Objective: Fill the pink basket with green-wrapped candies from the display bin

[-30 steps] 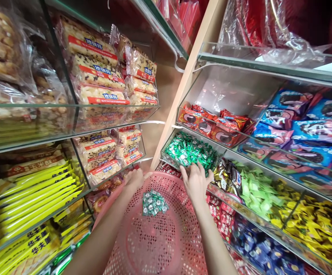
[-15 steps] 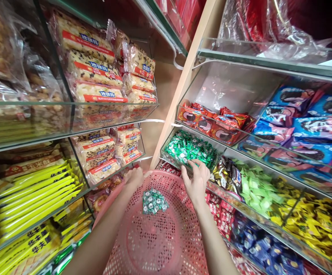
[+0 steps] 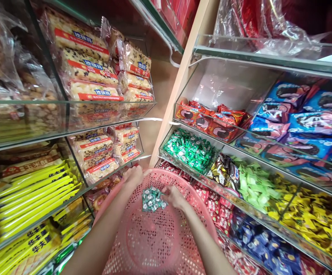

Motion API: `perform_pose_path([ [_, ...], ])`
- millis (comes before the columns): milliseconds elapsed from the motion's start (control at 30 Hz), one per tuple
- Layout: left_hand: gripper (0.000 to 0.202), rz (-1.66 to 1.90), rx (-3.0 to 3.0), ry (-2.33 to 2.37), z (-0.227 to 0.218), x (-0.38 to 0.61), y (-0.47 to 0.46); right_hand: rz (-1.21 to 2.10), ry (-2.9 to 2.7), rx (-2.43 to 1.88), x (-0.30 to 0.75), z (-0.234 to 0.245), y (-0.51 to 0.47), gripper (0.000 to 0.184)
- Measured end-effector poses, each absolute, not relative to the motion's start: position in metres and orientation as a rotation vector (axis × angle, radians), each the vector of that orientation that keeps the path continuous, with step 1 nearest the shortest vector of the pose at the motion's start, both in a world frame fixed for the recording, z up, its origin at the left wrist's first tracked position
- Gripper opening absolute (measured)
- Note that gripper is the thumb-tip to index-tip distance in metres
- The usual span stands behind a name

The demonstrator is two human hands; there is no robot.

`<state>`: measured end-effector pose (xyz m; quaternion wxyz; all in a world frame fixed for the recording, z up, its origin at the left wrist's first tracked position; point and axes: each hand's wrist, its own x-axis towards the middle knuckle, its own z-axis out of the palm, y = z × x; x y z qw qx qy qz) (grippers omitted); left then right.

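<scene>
A: What is the corner filled by?

B: It is taken up by two banks of shelving, the left shelves (image 3: 25,142) and the right shelves (image 3: 269,63), parted by a pale wooden post (image 3: 176,88).

A: And below that?

B: The pink basket (image 3: 151,236) is held in front of both banks. Its wall and bottom are pierced with small holes.

A: How are the shelves stocked?

B: On the left, long yellow packets (image 3: 37,187) are laid in a slanting row, and wrapped seed-dotted bars (image 3: 93,70) are stacked beyond them. On the right, blue packs (image 3: 315,118) are piled beside red packs (image 3: 226,118). One tier lower, green-wrapped sweets (image 3: 190,151) are heaped in a glass compartment at the post end, followed by pale green sweets (image 3: 254,187) and yellow-wrapped sweets (image 3: 320,214).

A: How are the hands placed?

B: The basket's far left rim is gripped by the left hand (image 3: 133,177). The right hand (image 3: 174,196) is lowered inside the basket, its fingers bent; whether anything is pinched there cannot be told.

A: What is nearest to those fingertips?

B: A small green cluster (image 3: 153,199) of wrapped sweets, gathered inside the basket toward its far side. Its right edge is met by the fingertips.
</scene>
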<state>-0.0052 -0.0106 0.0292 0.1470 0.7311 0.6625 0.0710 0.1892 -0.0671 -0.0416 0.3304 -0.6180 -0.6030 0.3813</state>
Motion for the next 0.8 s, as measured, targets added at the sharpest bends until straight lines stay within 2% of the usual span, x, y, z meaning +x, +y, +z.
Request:
perform_pose_path([
  [300,0.076,0.213,2.105,1.906,0.026,-0.005,-0.01,1.418,-1.311,-1.635,0.19,-0.054,-0.07,0.012],
  [433,0.077,0.201,2.101,1.908,0.027,-0.005,-0.012,1.438,-1.205,-1.624,0.188,-0.065,-0.067,0.01],
  [633,0.076,0.182,2.088,1.901,0.03,-0.005,-0.013,1.448,-1.013,-1.609,0.185,-0.076,-0.063,0.026],
  [800,0.077,0.189,2.101,1.895,0.029,-0.005,-0.013,1.441,-0.974,-1.629,0.185,-0.076,-0.063,0.029],
])
